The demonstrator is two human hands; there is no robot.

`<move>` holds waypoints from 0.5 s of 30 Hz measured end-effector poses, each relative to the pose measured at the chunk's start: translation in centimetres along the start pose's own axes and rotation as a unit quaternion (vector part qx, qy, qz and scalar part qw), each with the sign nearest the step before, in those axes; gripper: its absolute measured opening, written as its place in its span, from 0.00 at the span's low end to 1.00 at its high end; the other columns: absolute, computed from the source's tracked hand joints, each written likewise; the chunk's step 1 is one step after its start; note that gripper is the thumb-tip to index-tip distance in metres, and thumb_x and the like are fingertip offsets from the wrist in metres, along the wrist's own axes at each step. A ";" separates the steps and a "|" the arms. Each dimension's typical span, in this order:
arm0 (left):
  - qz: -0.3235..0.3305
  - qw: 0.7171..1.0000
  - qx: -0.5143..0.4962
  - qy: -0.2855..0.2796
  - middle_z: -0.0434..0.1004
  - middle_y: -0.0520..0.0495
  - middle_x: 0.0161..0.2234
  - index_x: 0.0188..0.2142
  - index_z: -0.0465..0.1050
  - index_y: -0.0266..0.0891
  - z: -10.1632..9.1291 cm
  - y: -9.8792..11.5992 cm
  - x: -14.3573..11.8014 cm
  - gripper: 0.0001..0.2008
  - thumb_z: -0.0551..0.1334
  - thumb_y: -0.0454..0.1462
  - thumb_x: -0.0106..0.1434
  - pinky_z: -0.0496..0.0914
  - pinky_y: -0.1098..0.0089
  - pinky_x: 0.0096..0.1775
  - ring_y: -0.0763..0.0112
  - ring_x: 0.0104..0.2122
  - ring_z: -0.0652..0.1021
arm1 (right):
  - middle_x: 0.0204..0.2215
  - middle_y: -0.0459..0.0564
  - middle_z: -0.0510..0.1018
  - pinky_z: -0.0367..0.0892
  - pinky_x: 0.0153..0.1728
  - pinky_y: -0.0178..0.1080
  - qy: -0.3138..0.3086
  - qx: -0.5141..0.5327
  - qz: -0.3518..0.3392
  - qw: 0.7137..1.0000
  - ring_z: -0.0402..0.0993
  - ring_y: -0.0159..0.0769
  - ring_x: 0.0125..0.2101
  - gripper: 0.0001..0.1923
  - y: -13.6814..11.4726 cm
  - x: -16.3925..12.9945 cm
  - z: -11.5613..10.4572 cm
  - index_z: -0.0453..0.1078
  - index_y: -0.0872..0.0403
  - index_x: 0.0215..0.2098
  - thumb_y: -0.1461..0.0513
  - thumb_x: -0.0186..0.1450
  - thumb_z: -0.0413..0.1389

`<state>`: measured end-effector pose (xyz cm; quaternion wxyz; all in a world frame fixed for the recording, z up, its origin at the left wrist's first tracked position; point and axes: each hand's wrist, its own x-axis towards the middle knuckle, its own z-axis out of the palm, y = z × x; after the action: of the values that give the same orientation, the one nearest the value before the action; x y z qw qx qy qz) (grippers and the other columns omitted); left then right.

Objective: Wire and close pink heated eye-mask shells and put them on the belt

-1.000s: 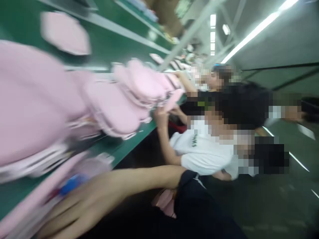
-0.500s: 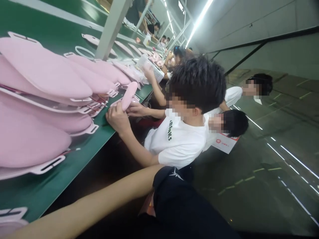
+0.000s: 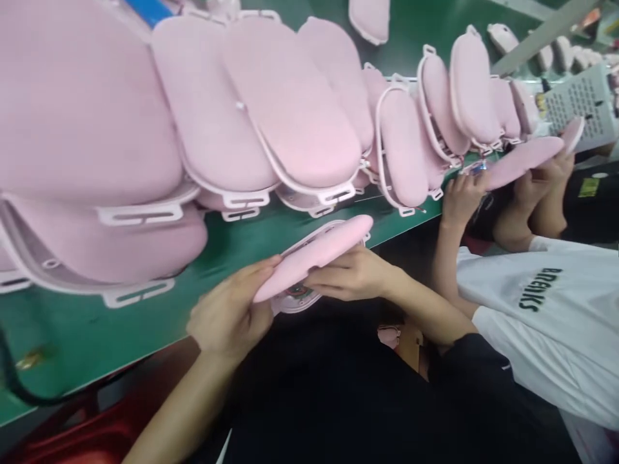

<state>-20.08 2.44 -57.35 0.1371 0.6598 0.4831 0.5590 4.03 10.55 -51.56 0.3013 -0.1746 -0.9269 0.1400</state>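
A pink oval padded shell (image 3: pixel 314 258) with a white slotted rim is tilted up in front of me, just off the table's near edge. My left hand (image 3: pixel 232 312) is closed around its left end, thumb and fingers pinching it. Under the pink cover, my right hand (image 3: pixel 355 274) has its fingers bent into the gap between the cover and the rimmed base (image 3: pixel 294 304). Part of a round inner piece shows there. Whether the right fingertips pinch a wire or small part is hidden by the cover.
Pink shells (image 3: pixel 300 109) lie stacked in a row along the green table (image 3: pixel 232 245). To the right a co-worker in a white shirt (image 3: pixel 546 309) holds another pink shell (image 3: pixel 525 161). A white perforated basket (image 3: pixel 580 103) stands farther along. A red stool (image 3: pixel 91 432) is at lower left.
My view has swung from the co-workers on the right down to the table before me. Both my hands and the shell they hold have come into sight.
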 end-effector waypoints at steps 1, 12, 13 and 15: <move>0.033 0.999 0.007 0.012 0.91 0.44 0.47 0.55 0.83 0.38 0.4 0.2 0.3 0.27 0.70 0.17 0.59 0.84 0.70 0.49 0.62 0.45 0.90 | 0.32 0.44 0.86 0.75 0.43 0.31 0.000 0.000 0.001 1.000 0.80 0.27 0.32 0.11 -0.1 0.2 -0.1 0.80 0.55 0.40 0.66 0.78 0.56; 0.094 0.995 0.023 0.036 0.91 0.39 0.43 0.52 0.82 0.32 1.1 0.6 1.6 0.23 0.68 0.16 0.60 0.87 0.67 0.45 0.59 0.42 0.91 | 0.31 0.42 0.84 0.66 0.30 0.37 -0.139 -0.093 0.020 0.986 0.78 0.32 0.32 0.11 -2.6 2.5 -1.4 0.79 0.54 0.43 0.68 0.79 0.55; 0.094 0.995 0.023 0.038 0.91 0.39 0.43 0.51 0.83 0.31 1.1 0.6 1.5 0.22 0.68 0.17 0.60 0.87 0.68 0.46 0.58 0.42 0.91 | 0.35 0.44 0.86 0.67 0.32 0.38 -0.178 -0.107 0.033 0.978 0.79 0.34 0.34 0.11 -3.0 2.9 -1.7 0.80 0.54 0.46 0.67 0.79 0.54; 0.091 0.995 0.026 0.042 0.91 0.39 0.44 0.52 0.83 0.31 1.2 0.7 1.5 0.22 0.69 0.17 0.60 0.87 0.68 0.46 0.58 0.42 0.91 | 0.42 0.48 0.87 0.70 0.35 0.39 -0.244 -0.121 0.063 0.960 0.81 0.37 0.39 0.11 -3.7 3.3 -2.1 0.79 0.56 0.52 0.67 0.79 0.54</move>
<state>-18.84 3.74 -56.39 0.0479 0.6804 0.4406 0.5837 1.89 8.89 -46.92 0.0330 -0.2282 -0.9695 0.0838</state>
